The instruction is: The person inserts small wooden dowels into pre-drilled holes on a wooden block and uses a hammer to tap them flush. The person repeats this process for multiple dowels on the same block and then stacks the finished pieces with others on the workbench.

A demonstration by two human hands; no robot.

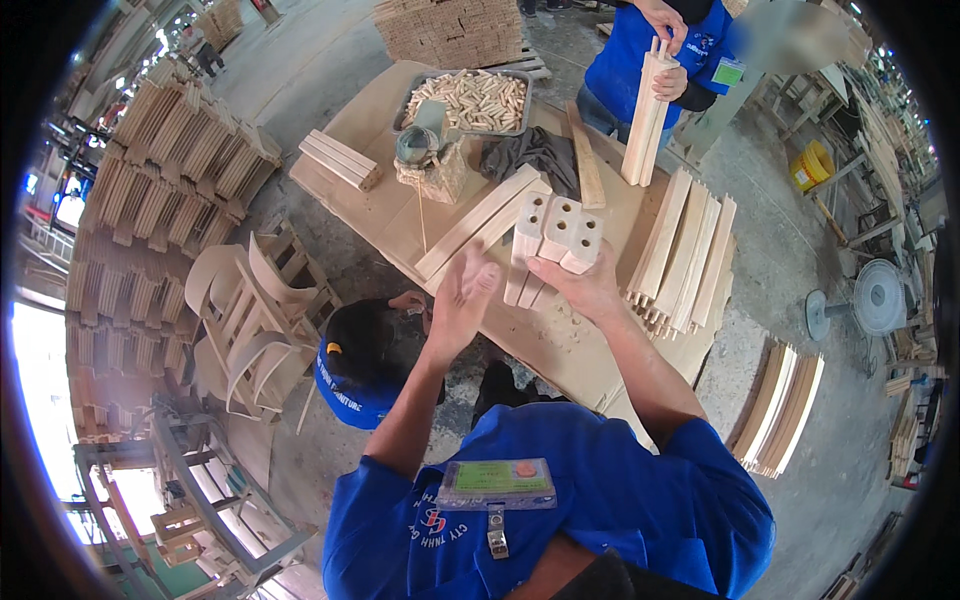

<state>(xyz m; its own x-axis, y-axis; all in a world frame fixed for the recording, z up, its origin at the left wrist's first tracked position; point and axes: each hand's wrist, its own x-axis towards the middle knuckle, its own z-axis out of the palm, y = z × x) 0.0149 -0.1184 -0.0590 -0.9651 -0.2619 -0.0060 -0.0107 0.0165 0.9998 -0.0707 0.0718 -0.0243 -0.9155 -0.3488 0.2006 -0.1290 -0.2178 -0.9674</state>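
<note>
My right hand (588, 284) is wrapped round a bundle of pale wooden bars (556, 235), held upright over the table. Their ends face up, and each shows drilled holes. Close to the bundle's left side is my left hand (466, 296), slightly blurred, fingers stretched out and nothing in it. Beyond it, long wooden strips (484, 222) lie slantwise on the paper-covered table (385, 100). More bars (683, 255), with dowels sticking out of their ends, lie side by side at the right edge.
A tray of wooden dowels (475, 98), a round container (416, 147) and a dark cloth (528, 160) occupy the far side. Across the table a co-worker (645, 60) handles bars and dowels. Another person in a blue cap (350, 390) is low at my left, near chair frames (262, 320).
</note>
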